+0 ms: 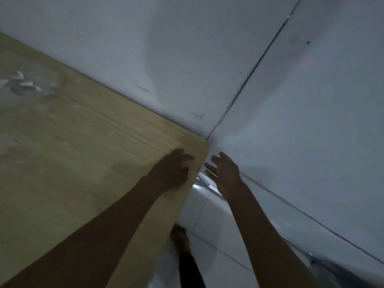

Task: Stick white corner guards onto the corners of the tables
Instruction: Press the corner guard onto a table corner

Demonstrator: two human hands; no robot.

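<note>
counter corner (204, 144) tucked into the wall corner, no guard seen on it | left hand (174, 170) laid on the counter (72, 163) just short of it, curled, grip can't be told | right hand (223, 170) spread open beside the edge, holding nothing

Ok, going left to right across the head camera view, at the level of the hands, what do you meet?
Wooden tabletop → left hand resting on the tabletop near its corner → right hand, fingers spread, off the table edge → white wall.

Head view, close, steeply downward onto table (62, 163) corner (dim, seemingly tilted).
</note>
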